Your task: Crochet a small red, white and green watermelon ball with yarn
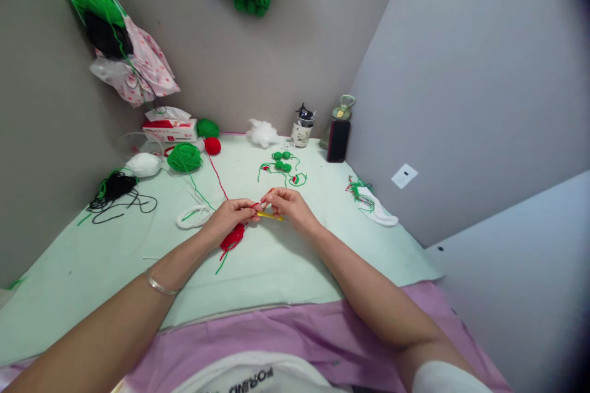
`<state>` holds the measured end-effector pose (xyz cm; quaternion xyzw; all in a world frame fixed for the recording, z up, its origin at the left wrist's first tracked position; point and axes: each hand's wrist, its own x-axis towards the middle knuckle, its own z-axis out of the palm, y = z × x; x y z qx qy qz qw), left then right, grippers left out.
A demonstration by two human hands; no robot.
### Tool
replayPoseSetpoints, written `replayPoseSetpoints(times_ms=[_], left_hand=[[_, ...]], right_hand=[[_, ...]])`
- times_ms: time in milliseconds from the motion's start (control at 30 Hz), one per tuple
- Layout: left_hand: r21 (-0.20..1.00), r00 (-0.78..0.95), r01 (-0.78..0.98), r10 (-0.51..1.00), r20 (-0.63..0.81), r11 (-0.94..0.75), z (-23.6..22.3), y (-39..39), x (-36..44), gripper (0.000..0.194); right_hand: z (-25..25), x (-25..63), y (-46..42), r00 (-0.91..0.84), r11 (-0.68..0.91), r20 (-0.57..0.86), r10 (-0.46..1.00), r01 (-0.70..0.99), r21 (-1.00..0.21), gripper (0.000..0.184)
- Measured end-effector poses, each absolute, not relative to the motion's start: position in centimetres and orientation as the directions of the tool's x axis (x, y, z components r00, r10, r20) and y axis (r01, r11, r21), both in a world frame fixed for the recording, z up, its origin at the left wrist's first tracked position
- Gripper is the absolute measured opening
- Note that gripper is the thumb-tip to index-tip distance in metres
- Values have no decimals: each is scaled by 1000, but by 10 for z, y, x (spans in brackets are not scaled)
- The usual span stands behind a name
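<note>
Left hand (229, 218): fingers pinched on red yarn (218, 175), strand running to red ball (212, 146) at 11 o'clock.
Right hand (290, 206): fingers bent together beside left fingertips; can't tell what they grip.
Hook (271, 216): yellow, between both hands; can't tell which holds it.
Red piece (232, 237): just below left hand, 8 o'clock from fingertips.
White coil (192, 217): 9 o'clock.
Green ball (184, 157): 10 o'clock, near red ball.
Stuffing (262, 134): 12 o'clock, white.
Green pieces (283, 162): near 1 o'clock.
Phone (338, 142): 2 o'clock, upright.
</note>
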<state>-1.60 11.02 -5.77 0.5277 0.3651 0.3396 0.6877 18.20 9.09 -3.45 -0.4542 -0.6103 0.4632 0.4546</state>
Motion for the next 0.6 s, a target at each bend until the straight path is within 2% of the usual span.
replayPoseSetpoints(times_ms=[100, 167, 300, 433, 600], left_hand=[[968, 491, -92, 857, -158, 231, -58, 111, -16, 21], [964, 490, -103, 856, -166, 246, -59, 112, -17, 24], [957, 478, -120, 861, -176, 263, -60, 113, -16, 28], [957, 436, -151, 886, -160, 247, -61, 112, -14, 27], [962, 395, -176, 910, -123, 207, -57, 109, -11, 15]], right_hand=[[-36, 177, 84, -178, 319, 275, 945, 306, -897, 23], [-37, 173, 79, -242, 412, 338, 909, 406, -816, 14], [-37, 171, 74, -374, 519, 364, 853, 535, -666, 11], [-37, 175, 76, -398, 543, 370, 839, 611, -575, 16], [-40, 178, 82, -308, 476, 369, 877, 667, -573, 12]])
